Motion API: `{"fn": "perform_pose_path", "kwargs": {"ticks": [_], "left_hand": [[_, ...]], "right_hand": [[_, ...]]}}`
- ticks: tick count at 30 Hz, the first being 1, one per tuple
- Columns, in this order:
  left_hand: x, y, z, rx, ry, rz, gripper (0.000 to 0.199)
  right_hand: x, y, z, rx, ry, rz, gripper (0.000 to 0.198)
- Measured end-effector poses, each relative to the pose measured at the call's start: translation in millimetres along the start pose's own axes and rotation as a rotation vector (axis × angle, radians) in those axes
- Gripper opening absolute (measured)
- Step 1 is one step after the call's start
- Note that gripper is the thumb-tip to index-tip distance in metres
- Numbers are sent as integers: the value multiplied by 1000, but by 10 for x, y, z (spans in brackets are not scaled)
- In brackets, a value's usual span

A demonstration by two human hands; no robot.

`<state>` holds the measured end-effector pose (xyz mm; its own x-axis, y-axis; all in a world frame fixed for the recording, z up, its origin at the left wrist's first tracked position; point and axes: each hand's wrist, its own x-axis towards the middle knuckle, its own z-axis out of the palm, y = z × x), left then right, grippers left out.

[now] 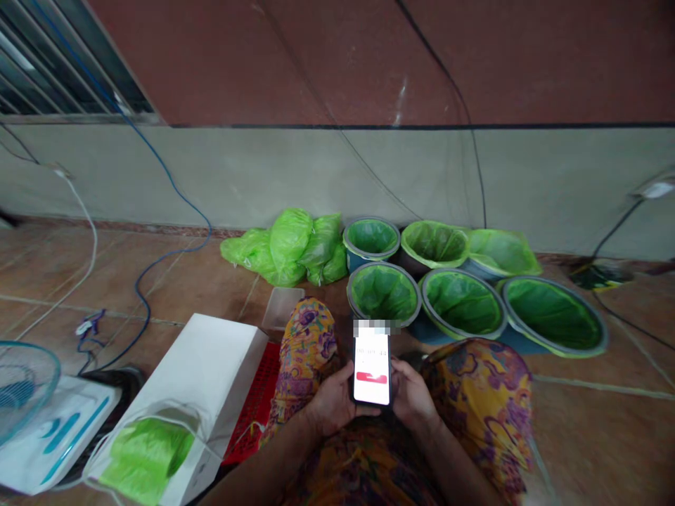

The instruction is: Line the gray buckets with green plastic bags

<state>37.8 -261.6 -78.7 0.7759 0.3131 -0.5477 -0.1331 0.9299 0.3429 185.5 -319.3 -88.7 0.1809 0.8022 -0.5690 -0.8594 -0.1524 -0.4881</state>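
A smartphone [372, 365] with a bright screen is held upright between my two hands, low in the middle of the head view. Its screen has large digits and a red button; the top is blurred out. My left hand [336, 402] wraps the phone's left side and lower edge. On the right edge, my right hand [411, 393] grips it with the fingers partly hidden behind. Both hands rest between my knees, which are covered by patterned yellow cloth [479, 393]. Just beyond the phone stands a bin lined with a green bag [384, 292].
Several more green-lined bins [464, 302] stand against the wall. Stuffed green bags [292, 246] lie left of them, near a clear plastic tray [282, 307]. To my left are a white box [184, 372], a red basket [258, 400], and a fan [26, 386]. Cables [158, 263] cross the floor.
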Motion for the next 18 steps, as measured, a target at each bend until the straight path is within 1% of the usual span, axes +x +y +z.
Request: {"fn": "perform_pose_path", "kwargs": {"ticks": [8,12,18], "left_hand": [[6,-6,-17,-2,-11,-6,49],[16,-18,-30,0,-26,7,49],[4,-15,-12,0,-6,11,49]], "right_hand": [[46,22,-60,-17,-21,-6,18],[40,19,-44,-24,-23,-23,17],[4,5,-2,-10,-5,-23,15]]}}
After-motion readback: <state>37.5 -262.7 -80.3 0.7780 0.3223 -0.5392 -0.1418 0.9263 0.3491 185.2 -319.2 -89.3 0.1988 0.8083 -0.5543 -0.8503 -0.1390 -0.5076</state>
